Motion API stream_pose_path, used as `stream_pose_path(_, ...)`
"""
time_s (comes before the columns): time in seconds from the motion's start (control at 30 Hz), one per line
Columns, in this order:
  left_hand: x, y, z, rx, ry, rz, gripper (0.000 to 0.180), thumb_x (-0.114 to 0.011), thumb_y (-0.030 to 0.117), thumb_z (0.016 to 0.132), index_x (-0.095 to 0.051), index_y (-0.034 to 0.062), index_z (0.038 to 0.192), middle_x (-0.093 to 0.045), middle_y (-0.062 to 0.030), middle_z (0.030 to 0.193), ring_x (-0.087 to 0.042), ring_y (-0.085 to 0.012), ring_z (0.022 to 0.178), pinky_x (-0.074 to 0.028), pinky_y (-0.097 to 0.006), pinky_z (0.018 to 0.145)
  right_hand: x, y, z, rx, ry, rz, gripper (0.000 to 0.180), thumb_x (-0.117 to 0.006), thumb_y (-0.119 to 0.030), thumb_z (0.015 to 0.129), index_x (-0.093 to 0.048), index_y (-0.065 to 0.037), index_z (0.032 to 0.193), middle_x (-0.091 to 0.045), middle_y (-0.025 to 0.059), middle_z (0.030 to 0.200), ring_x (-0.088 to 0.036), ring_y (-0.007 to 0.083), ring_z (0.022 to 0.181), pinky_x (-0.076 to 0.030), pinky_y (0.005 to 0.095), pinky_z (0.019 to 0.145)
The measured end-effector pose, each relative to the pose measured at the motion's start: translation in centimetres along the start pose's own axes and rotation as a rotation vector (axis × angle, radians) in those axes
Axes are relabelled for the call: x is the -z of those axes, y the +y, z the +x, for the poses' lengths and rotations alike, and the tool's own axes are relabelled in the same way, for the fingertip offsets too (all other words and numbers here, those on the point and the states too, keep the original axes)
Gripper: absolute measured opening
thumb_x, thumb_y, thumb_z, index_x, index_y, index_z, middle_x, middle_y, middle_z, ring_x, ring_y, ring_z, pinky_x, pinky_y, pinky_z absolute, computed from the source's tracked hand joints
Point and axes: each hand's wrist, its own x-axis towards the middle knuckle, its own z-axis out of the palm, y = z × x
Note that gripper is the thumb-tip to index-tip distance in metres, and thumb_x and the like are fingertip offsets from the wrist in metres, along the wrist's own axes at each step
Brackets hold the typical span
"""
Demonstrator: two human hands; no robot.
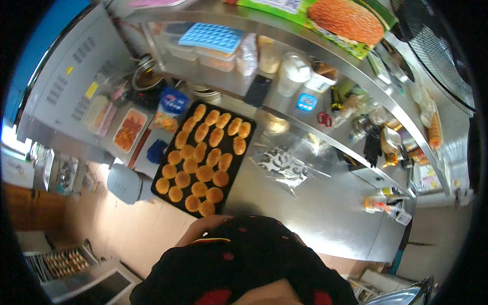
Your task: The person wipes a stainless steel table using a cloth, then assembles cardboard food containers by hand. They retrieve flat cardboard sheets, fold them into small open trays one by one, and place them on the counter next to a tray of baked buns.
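A black baking tray [235,179] lies at the left end of the steel counter, filled with rows of golden-brown buns, round at the near end and oval at the far end. My left hand [212,221] is at the tray's near edge, partly covered by my dark clothing; whether it touches the tray or grips anything does not show, as its fingers are hidden. Only a sliver of skin shows at my right side, and my right hand is out of sight behind my body. Right of the tray lies a clear plastic bag with a black-and-white pattern [282,165].
The steel counter [325,216] runs to the right, with bottles [376,204] at its far end. A shelf above holds a blue ice tray [211,37], a phone [257,90], red scissors [324,119] and jars. At left stand a tub of shredded food [130,131] and a grey bin [123,184].
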Motion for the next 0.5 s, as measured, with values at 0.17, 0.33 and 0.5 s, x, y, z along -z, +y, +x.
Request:
stream_pose_path(0.17, 6.9, 2.1, -3.4, 0.009, 0.017, -0.046, 0.054, -0.062, 0.037, 0.096, -0.054, 0.0115, 0.143, -0.067, -0.0182, 0.125, -0.064, -0.037, 0.115, -0.051, -0.047, 0.097, 2.1, -7.2, -1.0, 0.094, -0.049, -0.165, 0.039, -0.07, -0.023, 0.09, -0.065, -0.008, 0.126, -0.076, 0.0112, 0.102, -0.074, 0.0288, 0.093, -0.058, 0.0378, 0.082)
stream_pose_path(0.33, 11.9, 5.5, -3.9, -0.214, 0.53, -0.497, 0.044, -0.065, 0.03, 0.096, -0.061, 0.0077, 0.133, -0.072, -0.0141, 0.113, -0.07, -0.0305, 0.101, -0.054, -0.04, 0.088, 2.5, -11.2, 5.8, 0.246, -0.201, -0.27, 0.034, -0.066, -0.029, 0.094, -0.066, -0.009, 0.122, -0.073, 0.014, 0.108, -0.07, 0.0295, 0.1, -0.055, 0.0387, 0.086)
stream_pose_path(0.5, 7.0, 4.7, -5.3, -0.023, 0.802, -0.724, 0.029, -0.061, 0.02, 0.1, -0.066, 0.0039, 0.123, -0.073, -0.0101, 0.103, -0.069, -0.0197, 0.096, -0.052, -0.031, 0.084, 3.8, -19.3, 5.9, 0.143, 0.013, -0.07, 0.035, -0.066, -0.03, 0.094, -0.068, -0.008, 0.121, -0.073, 0.0135, 0.101, -0.07, 0.0259, 0.092, -0.055, 0.0381, 0.084)
